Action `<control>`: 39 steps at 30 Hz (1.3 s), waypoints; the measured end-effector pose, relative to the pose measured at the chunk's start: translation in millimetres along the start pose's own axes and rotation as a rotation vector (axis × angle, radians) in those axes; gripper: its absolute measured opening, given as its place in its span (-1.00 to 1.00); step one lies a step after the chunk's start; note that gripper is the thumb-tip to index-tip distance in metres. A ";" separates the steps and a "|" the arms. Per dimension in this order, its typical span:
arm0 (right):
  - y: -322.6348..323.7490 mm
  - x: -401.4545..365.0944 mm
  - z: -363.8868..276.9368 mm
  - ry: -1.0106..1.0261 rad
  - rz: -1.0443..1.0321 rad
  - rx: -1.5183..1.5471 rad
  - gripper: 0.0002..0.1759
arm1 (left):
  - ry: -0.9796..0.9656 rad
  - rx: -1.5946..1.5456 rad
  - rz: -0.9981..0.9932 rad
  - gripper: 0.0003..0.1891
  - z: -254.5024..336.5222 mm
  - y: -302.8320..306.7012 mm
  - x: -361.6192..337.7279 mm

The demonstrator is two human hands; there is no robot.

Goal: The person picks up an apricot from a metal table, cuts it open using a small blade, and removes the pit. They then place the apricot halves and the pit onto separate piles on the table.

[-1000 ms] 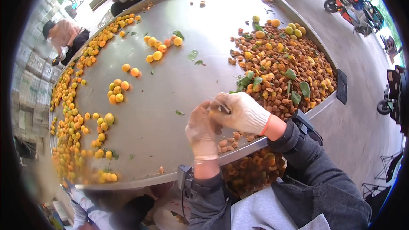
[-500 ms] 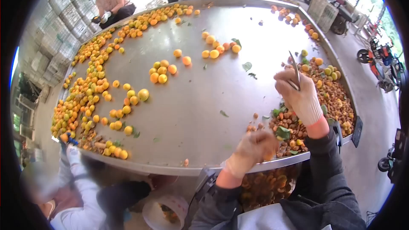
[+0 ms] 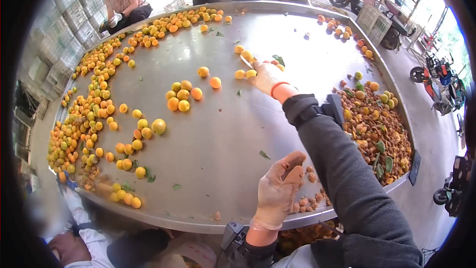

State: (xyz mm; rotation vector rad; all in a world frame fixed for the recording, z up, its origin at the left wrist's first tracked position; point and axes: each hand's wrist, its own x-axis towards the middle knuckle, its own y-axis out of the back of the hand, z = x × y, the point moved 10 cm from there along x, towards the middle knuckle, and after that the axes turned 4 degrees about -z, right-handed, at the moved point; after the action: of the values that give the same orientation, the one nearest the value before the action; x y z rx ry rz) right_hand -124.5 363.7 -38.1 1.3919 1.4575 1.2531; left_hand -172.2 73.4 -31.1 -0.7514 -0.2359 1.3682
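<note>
My right hand (image 3: 267, 77), in a pale glove, reaches across the metal table to a small cluster of orange-yellow apricots (image 3: 240, 74). It grips a knife, whose blade (image 3: 246, 61) shows past the fingers beside the fruit; the handle is hidden. Some apricots lie partly behind that hand. Closer to me, my gloved left hand (image 3: 278, 191) is raised over the near part of the table, thumb apart from loosely bent fingers, with nothing visible in it. Beside it lie brown pits (image 3: 307, 202).
A heap of brown pits and fruit scraps (image 3: 379, 136) fills the right corner. Many apricots (image 3: 74, 139) line the left side, with another group (image 3: 182, 94) mid-table. A raised rim (image 3: 198, 226) edges the table. A co-worker's gloved hand (image 3: 72, 198) is at the lower left; two people sit beyond.
My right hand has moved left and away from me with the knife, from the pit heap to the apricot cluster. My left hand has shifted slightly left, its fingers now apart.
</note>
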 end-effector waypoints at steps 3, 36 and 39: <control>-30.4 14.0 4.1 -0.071 -0.119 0.018 -0.43 | 0.061 -0.096 0.028 -0.64 -1.3 13.1 6.0; 112.0 -308.5 20.1 0.184 -0.333 0.779 -0.81 | -0.200 -0.228 -0.072 -0.50 -9.2 -28.5 -5.0; 111.0 -306.8 22.9 0.193 -0.293 0.690 -0.80 | -0.195 -0.151 0.005 -0.49 -3.6 -27.9 -9.1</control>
State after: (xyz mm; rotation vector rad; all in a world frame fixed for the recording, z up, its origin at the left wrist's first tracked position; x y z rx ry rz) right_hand -35.3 56.7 31.2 1.4188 2.2738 0.7331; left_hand -150.0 63.2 -14.5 -0.7435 -0.4959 1.4408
